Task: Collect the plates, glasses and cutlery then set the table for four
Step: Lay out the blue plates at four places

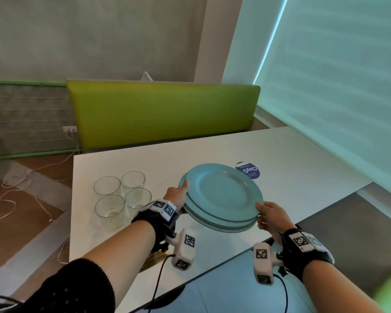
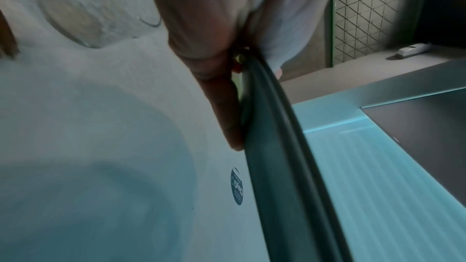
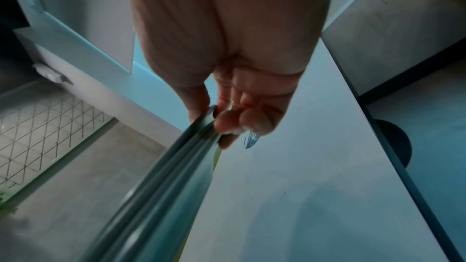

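A stack of teal plates hangs tilted above the white table, held by both hands. My left hand grips the stack's left rim, thumb on top and fingers beneath. My right hand grips the near right rim the same way. The left wrist view shows the stack of plates edge-on, with my left hand pinching it. In the right wrist view the stack of plates is pinched between thumb and curled fingers of my right hand. Several clear glasses stand grouped on the table left of the plates.
A round blue sticker lies on the table just beyond the plates. A green bench back runs along the table's far side. White cables trail over the floor at left. A blind-covered window closes the right side.
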Demonstrator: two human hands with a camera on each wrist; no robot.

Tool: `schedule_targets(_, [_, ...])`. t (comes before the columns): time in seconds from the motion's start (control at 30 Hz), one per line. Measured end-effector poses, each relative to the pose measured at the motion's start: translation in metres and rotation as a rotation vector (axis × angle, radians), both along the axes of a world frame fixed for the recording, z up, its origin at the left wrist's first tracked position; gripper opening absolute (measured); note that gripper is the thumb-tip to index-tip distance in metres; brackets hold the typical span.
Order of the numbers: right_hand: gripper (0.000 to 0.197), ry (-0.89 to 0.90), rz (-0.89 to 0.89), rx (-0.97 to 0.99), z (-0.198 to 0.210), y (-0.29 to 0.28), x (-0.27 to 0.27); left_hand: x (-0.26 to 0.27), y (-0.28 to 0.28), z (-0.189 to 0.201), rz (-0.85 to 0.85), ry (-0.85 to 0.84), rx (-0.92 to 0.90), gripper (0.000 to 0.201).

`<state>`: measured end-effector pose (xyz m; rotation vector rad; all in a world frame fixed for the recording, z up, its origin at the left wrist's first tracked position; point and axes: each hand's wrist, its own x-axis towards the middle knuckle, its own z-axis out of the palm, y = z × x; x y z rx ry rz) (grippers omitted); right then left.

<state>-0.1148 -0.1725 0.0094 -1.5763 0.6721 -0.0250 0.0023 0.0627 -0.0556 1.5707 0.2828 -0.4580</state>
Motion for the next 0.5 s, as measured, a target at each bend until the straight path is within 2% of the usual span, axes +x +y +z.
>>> schedule_targets(0.1, [0.02, 0.002, -0.031, 0.053, -0.003, -0.007, 0.006, 0.005, -0.011, 0.0, 0.076, 0.022, 0.027, 0.102])
schedule_targets(0.17, [0.021, 0.01, -0.058, 0.086, -0.005, -0.01, 0.012, 0.007, -0.014, 0.003, 0.126, 0.01, 0.046, 0.088])
schedule_targets(0.27, [0.013, -0.022, -0.152, 0.205, -0.008, -0.014, 0.02, -0.005, -0.011, 0.035, 0.212, 0.008, 0.062, 0.075])
schedule_targets(0.37, [0.03, -0.037, -0.26, 0.316, -0.015, -0.022, 0.022, -0.006, -0.004, 0.051, 0.292, -0.028, 0.15, 0.055])
schedule_targets(0.5, [0.038, -0.022, -0.385, 0.355, -0.029, -0.031, 0.018, 0.001, 0.011, 0.058, 0.388, -0.038, 0.225, 0.051])
